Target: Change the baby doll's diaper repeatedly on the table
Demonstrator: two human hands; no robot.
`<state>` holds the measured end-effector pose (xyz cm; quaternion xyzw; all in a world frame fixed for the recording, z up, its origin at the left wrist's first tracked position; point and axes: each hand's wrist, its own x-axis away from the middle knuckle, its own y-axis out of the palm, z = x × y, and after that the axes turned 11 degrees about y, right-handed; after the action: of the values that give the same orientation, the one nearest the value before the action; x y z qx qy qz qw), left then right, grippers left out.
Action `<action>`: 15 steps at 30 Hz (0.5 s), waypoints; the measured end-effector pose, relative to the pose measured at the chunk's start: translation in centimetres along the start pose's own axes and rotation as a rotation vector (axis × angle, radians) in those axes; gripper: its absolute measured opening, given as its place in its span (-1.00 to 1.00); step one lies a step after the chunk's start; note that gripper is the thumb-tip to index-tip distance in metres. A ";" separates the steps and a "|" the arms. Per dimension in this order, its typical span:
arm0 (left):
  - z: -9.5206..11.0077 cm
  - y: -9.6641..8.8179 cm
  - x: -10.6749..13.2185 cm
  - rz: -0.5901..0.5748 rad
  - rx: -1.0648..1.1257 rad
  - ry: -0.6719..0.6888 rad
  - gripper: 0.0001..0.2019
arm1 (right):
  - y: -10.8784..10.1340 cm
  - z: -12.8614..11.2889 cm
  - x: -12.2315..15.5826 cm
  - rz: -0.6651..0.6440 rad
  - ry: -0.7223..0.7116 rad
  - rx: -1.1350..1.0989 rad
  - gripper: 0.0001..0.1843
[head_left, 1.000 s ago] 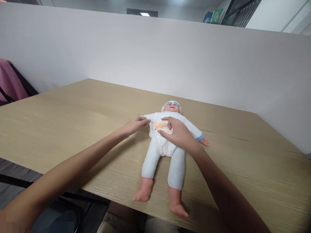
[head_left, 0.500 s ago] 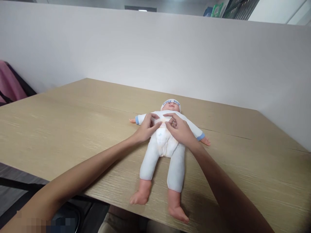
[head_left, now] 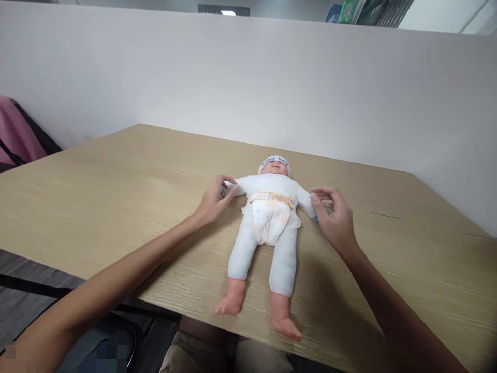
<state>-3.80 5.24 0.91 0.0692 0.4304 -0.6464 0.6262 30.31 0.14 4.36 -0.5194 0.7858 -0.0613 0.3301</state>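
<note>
A baby doll (head_left: 267,228) in a white suit, a white cap and a diaper lies on its back on the wooden table (head_left: 116,197), its bare feet at the near edge. My left hand (head_left: 214,199) is closed round the doll's arm on the left side. My right hand (head_left: 334,217) grips the doll's other arm near the blue cuff, fingers curled over it. Both of the doll's arms are stretched out sideways.
A white partition wall (head_left: 248,83) runs behind the table. A pink cloth over a dark chair back (head_left: 17,132) shows at the far left. Below the table's near edge are dark floor and my knees.
Both hands have left the doll's belly and diaper and moved outward, each to one of the doll's arms. The diaper front now lies uncovered.
</note>
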 end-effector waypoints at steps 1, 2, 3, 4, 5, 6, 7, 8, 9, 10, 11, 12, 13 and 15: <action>1.0 -0.4 0.8 -0.010 0.011 0.023 -0.74 | -0.8 0.0 1.1 -0.017 0.022 0.019 -0.74; 2.3 -0.7 1.8 -0.036 0.033 0.058 -0.76 | -1.5 -0.3 2.5 -0.055 0.026 0.041 -0.76; 3.7 -0.9 2.8 -0.090 0.063 0.108 -0.79 | -2.0 -1.0 4.1 -0.124 0.004 0.056 -0.79; 5.2 -1.0 3.9 -0.173 0.099 0.170 -0.81 | -2.3 -1.8 5.8 -0.209 -0.038 0.060 -0.84; 6.7 -0.9 4.9 -0.289 0.116 0.247 -0.81 | -2.4 -2.8 7.5 -0.295 -0.096 0.050 -0.88; 8.0 -0.7 5.9 -0.405 0.092 0.328 -0.81 | -2.3 -3.7 9.1 -0.389 -0.150 0.043 -0.91; 9.1 -0.5 6.8 -0.499 0.035 0.393 -0.79 | -2.1 -4.5 10.5 -0.499 -0.223 0.040 -0.91; 9.8 -0.2 7.5 -0.566 -0.048 0.434 -0.77 | -1.8 -5.1 11.5 -0.599 -0.293 0.053 -0.89; 10.2 0.1 8.1 -0.596 -0.138 0.442 -0.75 | -1.4 -5.4 12.2 -0.669 -0.342 0.076 -0.89; 10.3 0.3 8.5 -0.598 -0.216 0.422 -0.74 | -1.0 -5.3 12.6 -0.701 -0.362 0.108 -0.89; 10.2 0.5 8.7 -0.588 -0.270 0.381 -0.73 | -0.7 -5.0 12.5 -0.693 -0.347 0.147 -0.90; 9.8 0.6 8.8 -0.567 -0.295 0.330 -0.73 | -0.5 -4.5 12.3 -0.654 -0.302 0.191 -0.91; 9.3 0.6 8.7 -0.538 -0.294 0.275 -0.73 | -0.3 -4.0 11.8 -0.603 -0.240 0.235 -0.93; 8.3 0.6 8.2 -0.478 -0.238 0.169 -0.71 | 0.1 -2.9 10.6 -0.504 -0.118 0.311 -0.92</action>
<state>-1.28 -6.17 0.61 -0.0544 0.5581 -0.7127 0.4215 26.00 -9.65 1.71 -0.6437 0.5929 -0.2306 0.4254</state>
